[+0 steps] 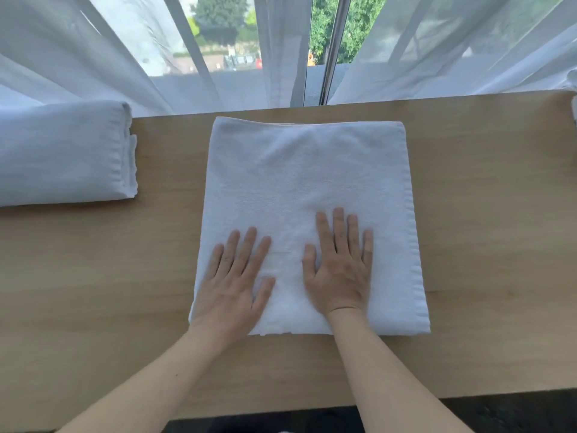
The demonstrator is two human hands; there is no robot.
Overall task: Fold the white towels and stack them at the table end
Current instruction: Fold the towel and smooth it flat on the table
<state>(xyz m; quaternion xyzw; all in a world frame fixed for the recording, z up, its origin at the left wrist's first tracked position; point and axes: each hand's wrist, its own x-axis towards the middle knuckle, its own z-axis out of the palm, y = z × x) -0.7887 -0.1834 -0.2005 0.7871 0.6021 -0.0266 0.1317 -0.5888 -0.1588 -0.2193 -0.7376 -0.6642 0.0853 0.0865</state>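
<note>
A white towel (307,179), folded into a rough square, lies flat in the middle of the wooden table (487,214). My left hand (234,279) presses on its near left part with straight, spread fingers. My right hand (340,267) lies flat on its near middle, fingers straight too. Neither hand grips the cloth. At the left end of the table sits a folded white towel stack (62,154), partly cut off by the frame edge.
Sheer white curtains (93,57) hang along the table's far edge in front of a window. A bit of white cloth (574,110) shows at the far right edge. The table's near edge (468,393) runs just below my forearms.
</note>
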